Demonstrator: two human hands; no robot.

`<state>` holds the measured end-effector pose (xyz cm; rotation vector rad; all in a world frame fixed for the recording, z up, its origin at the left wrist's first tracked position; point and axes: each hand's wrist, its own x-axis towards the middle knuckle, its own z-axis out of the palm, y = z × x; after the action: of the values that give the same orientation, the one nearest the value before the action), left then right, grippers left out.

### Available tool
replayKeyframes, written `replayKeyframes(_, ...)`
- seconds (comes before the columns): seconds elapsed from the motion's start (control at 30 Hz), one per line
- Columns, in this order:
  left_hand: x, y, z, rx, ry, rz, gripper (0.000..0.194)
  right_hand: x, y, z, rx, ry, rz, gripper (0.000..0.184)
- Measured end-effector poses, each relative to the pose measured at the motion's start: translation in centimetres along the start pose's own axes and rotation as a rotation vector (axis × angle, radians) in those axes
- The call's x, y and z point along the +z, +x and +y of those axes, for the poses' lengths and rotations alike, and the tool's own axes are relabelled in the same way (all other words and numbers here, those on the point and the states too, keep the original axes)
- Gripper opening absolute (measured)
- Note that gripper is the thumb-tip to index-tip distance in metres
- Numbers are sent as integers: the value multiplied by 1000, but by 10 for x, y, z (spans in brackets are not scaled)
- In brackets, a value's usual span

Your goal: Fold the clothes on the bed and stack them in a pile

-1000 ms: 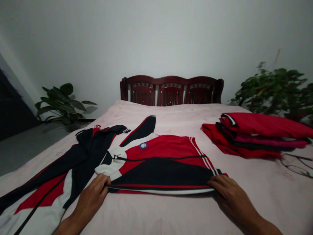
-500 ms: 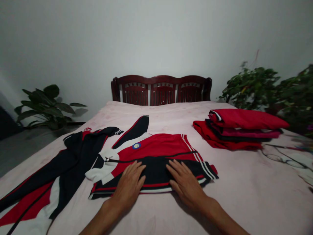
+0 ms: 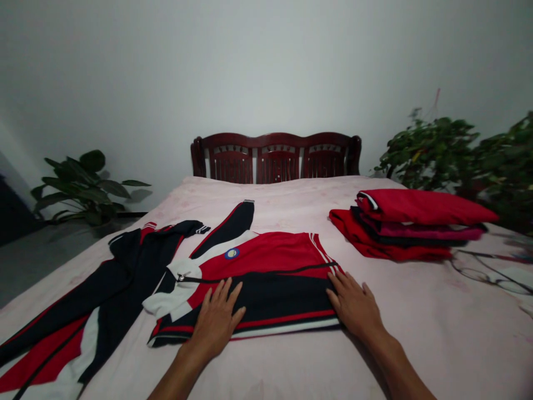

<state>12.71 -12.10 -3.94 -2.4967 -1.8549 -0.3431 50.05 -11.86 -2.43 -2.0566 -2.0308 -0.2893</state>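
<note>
A folded red, navy and white track jacket lies in the middle of the bed, with a zip across it and a round blue badge near the collar. My left hand rests flat on its lower left part, fingers spread. My right hand lies at the jacket's right edge, fingertips on the navy cloth. Neither hand grips anything. To the left, a navy, red and white track garment lies spread out, partly under the jacket's white collar.
A stack of folded red clothes and a pair of glasses lie on the pink bedsheet at right. A dark wooden headboard stands behind, with leafy potted plants on both sides.
My hands have spread apart, the left sliding down-left and the right moving to the jacket's right edge. The jacket's lower right corner no longer sticks out.
</note>
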Motion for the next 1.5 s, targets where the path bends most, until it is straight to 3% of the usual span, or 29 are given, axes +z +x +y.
replayKeyframes(0.07,-4,-2,-2,-28,9,-14,58,5,2,12,61,74,-30,51)
replayKeyframes(0.23,-16,-7,-8,-84,46,-66,59,15,5,36,60,212,11,50)
replayKeyframes(0.53,-24,-17,-48,34,-74,-164,57,10,9,36,195,424,33,50)
replayKeyframes(0.67,-19,-17,-56,19,-124,-114,54,11,10,38,236,454,18,50)
replayKeyframes(1.2,-19,-16,-48,-35,-236,-3,46,9,10,40,251,484,-12,52)
replayKeyframes(1.33,-29,5,-45,-145,-348,83,36,1,12,38,252,405,-33,47)
replayKeyframes(1.5,-49,82,-33,-110,-301,95,32,-24,56,24,184,250,-90,47)
